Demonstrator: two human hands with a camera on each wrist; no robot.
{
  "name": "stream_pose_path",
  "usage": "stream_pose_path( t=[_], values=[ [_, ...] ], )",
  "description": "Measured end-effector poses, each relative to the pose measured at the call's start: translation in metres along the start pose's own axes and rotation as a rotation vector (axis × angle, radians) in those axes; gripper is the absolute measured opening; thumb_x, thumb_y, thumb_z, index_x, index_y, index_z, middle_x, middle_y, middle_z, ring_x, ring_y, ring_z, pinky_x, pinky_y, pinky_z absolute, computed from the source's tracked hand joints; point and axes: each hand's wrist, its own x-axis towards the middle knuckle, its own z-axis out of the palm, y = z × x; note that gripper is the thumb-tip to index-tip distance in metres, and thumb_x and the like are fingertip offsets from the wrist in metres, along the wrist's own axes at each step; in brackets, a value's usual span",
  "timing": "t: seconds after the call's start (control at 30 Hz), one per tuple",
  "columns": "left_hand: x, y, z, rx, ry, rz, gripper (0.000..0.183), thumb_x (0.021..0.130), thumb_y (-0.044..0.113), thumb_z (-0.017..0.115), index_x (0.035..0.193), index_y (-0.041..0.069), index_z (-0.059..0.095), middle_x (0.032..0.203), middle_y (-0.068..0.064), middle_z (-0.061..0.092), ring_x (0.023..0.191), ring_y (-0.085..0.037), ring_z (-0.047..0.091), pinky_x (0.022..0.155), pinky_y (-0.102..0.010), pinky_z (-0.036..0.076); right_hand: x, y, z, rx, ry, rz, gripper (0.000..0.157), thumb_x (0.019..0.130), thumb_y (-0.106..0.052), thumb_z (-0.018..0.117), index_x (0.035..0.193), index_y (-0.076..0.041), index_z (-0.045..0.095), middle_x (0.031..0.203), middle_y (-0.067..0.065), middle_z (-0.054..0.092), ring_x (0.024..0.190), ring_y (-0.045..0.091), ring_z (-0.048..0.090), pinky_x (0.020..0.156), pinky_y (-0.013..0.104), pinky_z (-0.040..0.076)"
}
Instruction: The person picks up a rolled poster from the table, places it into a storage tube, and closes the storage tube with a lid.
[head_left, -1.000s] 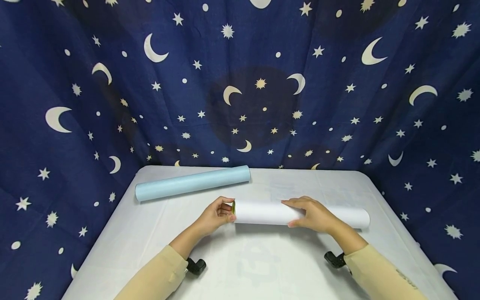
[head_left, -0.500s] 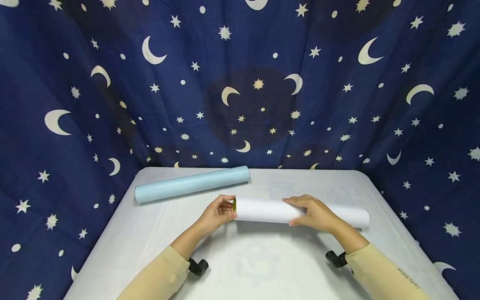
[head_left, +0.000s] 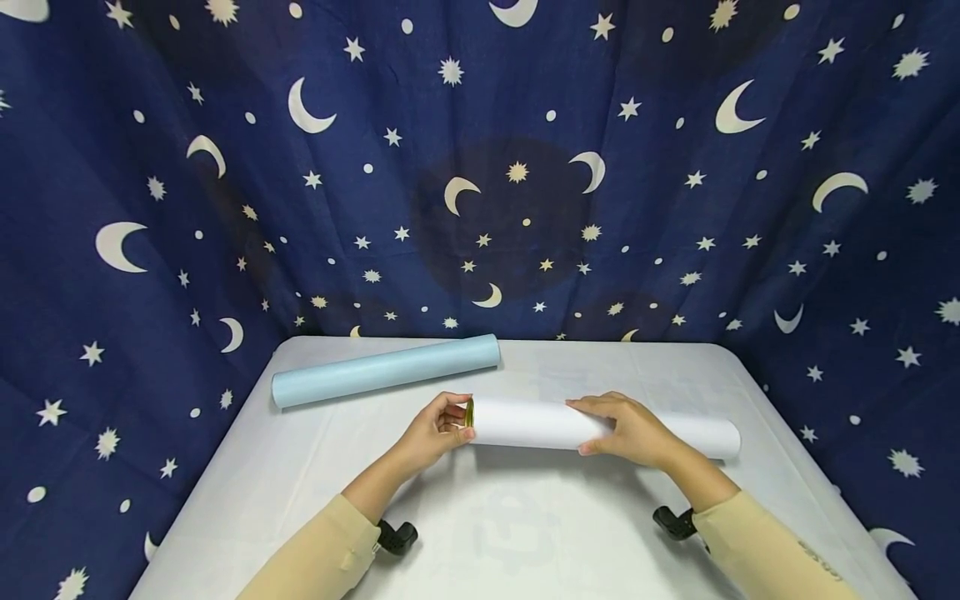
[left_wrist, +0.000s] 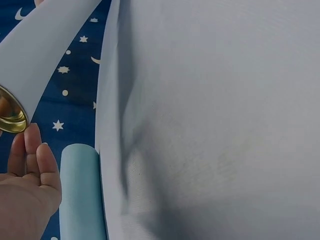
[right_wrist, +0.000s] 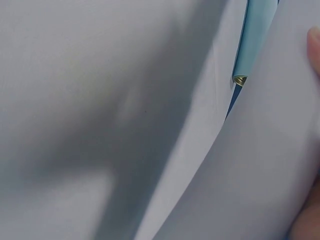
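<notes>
A long white tube (head_left: pixel 525 422) lies sideways between both hands, slightly above the white table, with its shadow below it. Its left end has a shiny gold metal cap (left_wrist: pixel 12 120). My left hand (head_left: pixel 429 433) pinches the rim of that end between thumb and fingertips. My right hand (head_left: pixel 626 429) grips the middle of the tube from above, thumb on the near side. In the right wrist view the tube's pale body fills much of the right half, and only parts of the hand show at the edge.
A light blue tube (head_left: pixel 386 371) rests at the back left of the white-covered table (head_left: pixel 525 542); in the right wrist view its end shows gold metal. A dark blue curtain (head_left: pixel 480 167) with moons and stars hangs around the table's back and sides.
The head view has tilted very slightly. Both hands keep their hold on the white tube, which stays nearly in place.
</notes>
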Motion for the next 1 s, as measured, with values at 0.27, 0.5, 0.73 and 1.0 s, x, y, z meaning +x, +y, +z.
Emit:
stream_pose_path(
  t=[0.27,0.5,0.73,1.0],
  values=[
    [0.0018,-0.0009,-0.0021,0.016,-0.008,0.026,0.059,0.088,0.019,0.076,0.140,0.006,0.051,0.121,-0.017,0.058,0.110,-0.029,0.058,0.094,-0.034,0.049,0.0003,0.0003,0.0005,0.002,-0.005,0.012,0.074,0.069,-0.042,0.090,0.137,-0.028,0.064,0.132,-0.004,0.065,0.116,0.022,0.059,0.093,0.047,0.049],
    [0.0036,-0.0018,-0.0032,0.055,-0.018,0.052,0.061,0.089,0.022,0.074,0.142,0.004,0.049,0.123,-0.018,0.059,0.112,-0.030,0.059,0.095,-0.037,0.049,0.0003,0.0014,0.0003,-0.014,0.002,-0.018,0.074,0.070,-0.036,0.091,0.137,-0.025,0.064,0.132,-0.002,0.065,0.117,0.024,0.059,0.095,0.049,0.048],
    [0.0002,0.0034,-0.0030,0.125,-0.014,0.055,0.062,0.090,0.024,0.075,0.143,0.007,0.049,0.122,-0.012,0.061,0.112,-0.026,0.060,0.096,-0.040,0.049,-0.0003,0.0021,-0.0008,-0.010,0.002,-0.038,0.075,0.071,-0.044,0.089,0.138,-0.024,0.063,0.132,-0.003,0.065,0.117,0.024,0.060,0.096,0.049,0.048],
    [-0.0058,0.0051,0.0026,0.238,-0.038,0.012,0.060,0.095,0.032,0.070,0.146,0.014,0.046,0.129,-0.007,0.060,0.118,-0.026,0.057,0.100,-0.049,0.044,-0.0041,0.0042,-0.0023,-0.046,-0.019,-0.042,0.073,0.072,-0.042,0.089,0.138,-0.023,0.063,0.132,0.004,0.065,0.118,0.029,0.060,0.096,0.052,0.048]
  ],
)
